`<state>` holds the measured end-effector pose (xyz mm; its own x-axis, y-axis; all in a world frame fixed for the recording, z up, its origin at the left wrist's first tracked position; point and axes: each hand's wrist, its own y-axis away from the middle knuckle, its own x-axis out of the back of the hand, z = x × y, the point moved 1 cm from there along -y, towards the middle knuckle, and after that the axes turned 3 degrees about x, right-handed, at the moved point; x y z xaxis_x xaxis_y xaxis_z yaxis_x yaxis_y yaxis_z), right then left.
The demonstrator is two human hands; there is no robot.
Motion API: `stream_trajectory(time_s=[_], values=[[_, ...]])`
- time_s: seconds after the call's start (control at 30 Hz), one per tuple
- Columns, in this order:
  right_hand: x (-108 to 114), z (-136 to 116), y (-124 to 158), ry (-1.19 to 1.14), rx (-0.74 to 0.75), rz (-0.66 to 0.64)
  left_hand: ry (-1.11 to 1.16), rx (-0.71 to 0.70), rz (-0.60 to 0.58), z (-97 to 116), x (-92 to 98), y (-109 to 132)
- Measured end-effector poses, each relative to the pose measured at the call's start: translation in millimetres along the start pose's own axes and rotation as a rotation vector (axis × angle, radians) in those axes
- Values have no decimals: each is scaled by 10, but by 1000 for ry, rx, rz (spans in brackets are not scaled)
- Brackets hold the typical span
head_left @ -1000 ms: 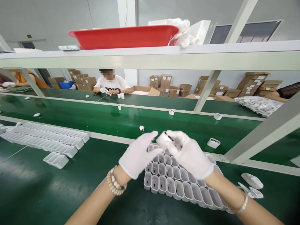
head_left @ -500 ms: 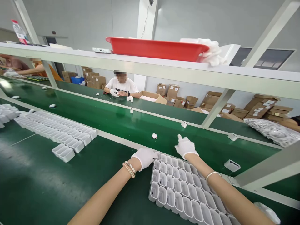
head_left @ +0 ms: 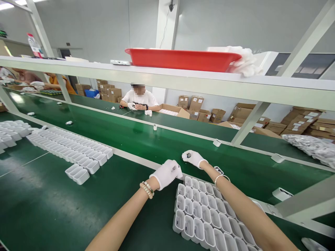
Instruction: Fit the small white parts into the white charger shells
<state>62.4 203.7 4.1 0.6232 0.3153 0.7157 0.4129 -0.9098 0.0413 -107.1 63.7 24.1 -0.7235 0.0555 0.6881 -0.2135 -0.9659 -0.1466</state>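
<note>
My right hand [head_left: 194, 158], in a white glove, reaches out onto the green conveyor belt [head_left: 146, 139], fingers closed round a small white part with a dark spot [head_left: 187, 155]. My left hand [head_left: 166, 172], also gloved, is curled just off the far left corner of a white moulded tray of cells [head_left: 209, 216]. What its fingers hold, if anything, I cannot make out. The tray lies on the green table in front of me, and my right forearm crosses above it.
Long rows of white trays [head_left: 70, 148] and a short stack [head_left: 78, 173] lie to the left. White cases [head_left: 217, 142] [head_left: 281, 194] ride the belt. A red bin [head_left: 183, 59] sits on the overhead shelf. A co-worker [head_left: 140, 99] sits across, with cardboard boxes [head_left: 199, 109] behind.
My hands parted from in front of me. The right hand stretched out over the belt and closed on the small white part. The left hand went to the tray's far corner and curled.
</note>
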Motion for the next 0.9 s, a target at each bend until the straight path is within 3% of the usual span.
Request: stream_trajectory(time_s=[0.13, 0.27, 0.33, 0.47, 0.63, 0.9], values=[[192, -87, 368, -197, 79, 42, 158, -78, 119, 224, 222, 42], [401, -249, 999, -346, 182, 125, 255, -207, 189, 513, 422, 218], [432, -344, 1342, -387, 207, 166, 236, -222, 157, 614, 463, 310], [303, -498, 1824, -532, 226, 260, 60, -175, -34, 747, 405, 434], [139, -575, 1970, -504, 232, 351, -186, -138, -195, 890, 296, 476], [186, -624, 2013, -407, 212, 124, -141, -255, -175, 1047, 293, 467]])
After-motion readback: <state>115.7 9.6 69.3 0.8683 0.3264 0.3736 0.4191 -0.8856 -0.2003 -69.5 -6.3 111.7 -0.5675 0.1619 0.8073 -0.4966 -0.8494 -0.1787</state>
